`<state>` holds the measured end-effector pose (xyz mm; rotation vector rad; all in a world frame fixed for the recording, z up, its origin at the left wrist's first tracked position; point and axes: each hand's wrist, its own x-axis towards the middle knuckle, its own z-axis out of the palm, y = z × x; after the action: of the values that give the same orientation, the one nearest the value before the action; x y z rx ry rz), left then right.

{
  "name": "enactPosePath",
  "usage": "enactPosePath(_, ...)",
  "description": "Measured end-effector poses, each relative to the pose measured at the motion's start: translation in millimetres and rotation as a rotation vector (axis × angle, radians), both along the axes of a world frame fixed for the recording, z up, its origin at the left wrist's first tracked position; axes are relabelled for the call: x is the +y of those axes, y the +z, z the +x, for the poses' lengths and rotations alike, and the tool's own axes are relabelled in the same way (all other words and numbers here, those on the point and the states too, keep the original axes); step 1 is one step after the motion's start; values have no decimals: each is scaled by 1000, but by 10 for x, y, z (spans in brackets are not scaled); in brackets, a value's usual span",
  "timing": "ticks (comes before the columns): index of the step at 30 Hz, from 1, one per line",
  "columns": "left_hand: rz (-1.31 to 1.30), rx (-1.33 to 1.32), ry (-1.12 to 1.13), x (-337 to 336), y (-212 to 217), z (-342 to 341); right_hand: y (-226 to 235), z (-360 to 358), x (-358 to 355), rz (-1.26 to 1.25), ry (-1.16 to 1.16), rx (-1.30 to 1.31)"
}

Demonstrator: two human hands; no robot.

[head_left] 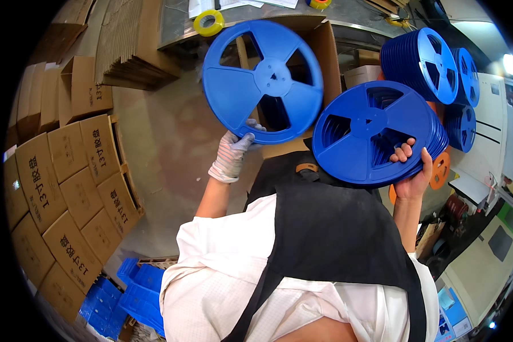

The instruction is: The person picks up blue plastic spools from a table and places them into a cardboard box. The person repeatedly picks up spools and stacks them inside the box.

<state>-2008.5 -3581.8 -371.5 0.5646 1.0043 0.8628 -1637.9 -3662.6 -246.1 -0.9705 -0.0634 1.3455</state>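
Observation:
My left hand [235,149], in a striped work glove, grips a single blue plastic reel [229,88] by its lower rim, thumb on the near face. The reel is held up over an open cardboard box [325,57], whose inside is mostly hidden behind it. My bare right hand [411,168] holds a stack of blue reels [350,145] against my right side. Its fingers reach through a window of the front reel, and the thumb lies along the rim. The two loads are apart, with a narrow gap between them.
More stacks of blue reels [419,62] stand at the right, near an orange reel [440,170]. Flattened cardboard [134,45] and sealed cartons [74,188] fill the left. A yellow tape roll [209,23] sits at the edge of a metal table [359,14]. Blue plastic pallets [142,293] lie lower left.

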Motion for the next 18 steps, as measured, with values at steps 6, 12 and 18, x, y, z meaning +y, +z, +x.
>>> enactPosePath(6, 278, 1011, -359, 78, -606, 202, -14, -39, -12, -1, 9, -25)
enactPosePath(12, 145, 1262, -571, 251, -1395, 506, 17, -65, -53, -6, -5, -31)
enactPosePath(18, 466, 1030, -593, 252, -1168, 747, -28, -40, -173, 173, -12, 87)
